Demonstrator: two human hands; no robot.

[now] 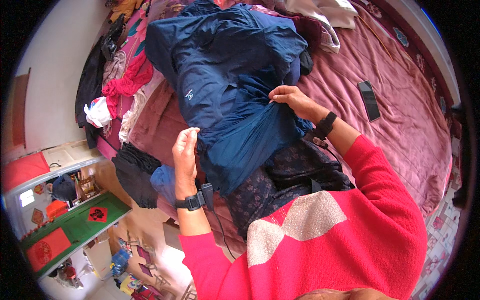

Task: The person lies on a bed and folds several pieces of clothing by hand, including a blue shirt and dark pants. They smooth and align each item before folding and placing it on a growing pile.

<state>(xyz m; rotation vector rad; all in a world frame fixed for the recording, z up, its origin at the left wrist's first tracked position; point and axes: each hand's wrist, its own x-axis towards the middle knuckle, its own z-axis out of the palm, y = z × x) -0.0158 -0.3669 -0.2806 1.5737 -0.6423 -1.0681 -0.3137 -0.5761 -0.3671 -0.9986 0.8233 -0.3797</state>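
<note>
A navy-blue T-shirt with a small white chest logo lies spread and rumpled on the bed in front of me. My right hand pinches a darker blue piece of fabric between thumb and fingers, drawing it into creases that fan out towards my lap. At the shirt's left edge is my left hand, with thumb and fingertips together; whether cloth is caught between them is unclear. Both wrists wear black straps with cables. The lower end of the blue fabric rests over my dark floral trousers.
A smartphone lies on the pink blanket to the right. Left of the shirt are red cloth, a white plastic bag and a folded black garment. White clothing sits at the far side. A thin stick rests on the blanket.
</note>
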